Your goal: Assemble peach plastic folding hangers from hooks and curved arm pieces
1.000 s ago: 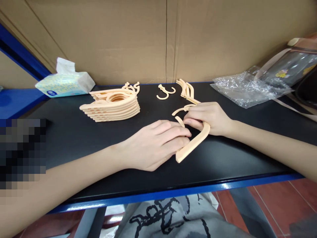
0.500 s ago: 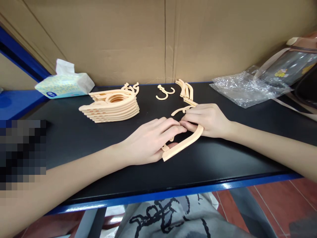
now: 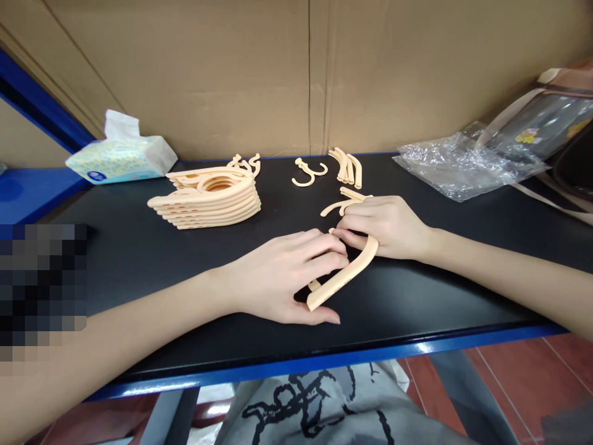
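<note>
A cream plastic folding clothes hanger (image 3: 345, 276) lies at a slant above the black tabletop, its bent end in my right hand (image 3: 386, 225). The fingers of that hand are curled round it and hide part of it. My left hand (image 3: 294, 269) is at the lower end of the hanger, fingers behind the bar and touching it, thumb stretched out in front and apart from it. Beyond my right hand lie several loose curved cream pieces (image 3: 334, 206), partly covered by the hand.
At the left stands a stack of cream hangers (image 3: 208, 207), with a tissue pack (image 3: 123, 161) behind it. Loose hooks (image 3: 309, 173) and curved arms (image 3: 347, 168) lie at the back. Clear plastic wrapping (image 3: 463, 164) and a transparent bag (image 3: 532, 133) are at the right.
My left thumb has come out from under the hanger and now points out in front of its end. The hanger's lower end has shifted slightly toward me.
</note>
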A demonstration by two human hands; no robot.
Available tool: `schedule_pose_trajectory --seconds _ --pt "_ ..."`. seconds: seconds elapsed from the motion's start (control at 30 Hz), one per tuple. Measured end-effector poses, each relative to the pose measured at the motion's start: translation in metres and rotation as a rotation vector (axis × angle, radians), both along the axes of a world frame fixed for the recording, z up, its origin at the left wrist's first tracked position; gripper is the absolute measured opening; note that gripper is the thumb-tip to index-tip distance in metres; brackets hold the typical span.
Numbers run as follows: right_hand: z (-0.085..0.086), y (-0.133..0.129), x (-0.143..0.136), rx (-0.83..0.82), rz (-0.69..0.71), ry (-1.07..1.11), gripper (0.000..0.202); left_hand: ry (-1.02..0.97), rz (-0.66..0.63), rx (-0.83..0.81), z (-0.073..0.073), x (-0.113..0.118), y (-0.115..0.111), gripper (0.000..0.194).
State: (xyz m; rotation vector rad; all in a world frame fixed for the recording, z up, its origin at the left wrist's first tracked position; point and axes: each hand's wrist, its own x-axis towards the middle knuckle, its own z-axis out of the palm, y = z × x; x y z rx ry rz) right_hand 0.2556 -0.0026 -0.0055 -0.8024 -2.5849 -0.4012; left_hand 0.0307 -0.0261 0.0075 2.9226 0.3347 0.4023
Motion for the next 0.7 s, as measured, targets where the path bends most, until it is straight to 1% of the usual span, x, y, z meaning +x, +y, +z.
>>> schedule_pose_trajectory --seconds 0.1,0.23,0.33,0.4,0.6,0.7 --pt "-0.0008 0.0006 -0.0008 0.005 0.001 -0.001 0.036 -0.012 -0.019 0.002 -0.0006 0.0001 0.0003 0.051" --pt "-0.0019 0.0019 -0.0011 -0.001 0.005 -0.005 0.036 -0.043 -0.046 -0.004 -0.0019 0.0002 0.0006 0.041" --pt "-0.0019 0.0020 -0.0011 -0.003 0.002 -0.011 0.036 -0.045 -0.054 -0.003 -0.0018 0.0003 0.0004 0.040" --pt "-0.0017 0.0016 -0.0013 0.001 0.009 -0.011 0.036 -0.047 -0.054 0.000 -0.0014 0.0005 0.0000 0.039" --pt "-0.0023 0.0017 -0.0007 -0.008 0.013 -0.005 0.034 -0.037 -0.036 -0.006 -0.0012 0.0005 -0.0004 0.023" --pt "-0.0023 0.0025 0.0001 -0.011 0.003 -0.004 0.034 -0.042 -0.030 0.002 -0.0016 0.0001 -0.0001 0.019"
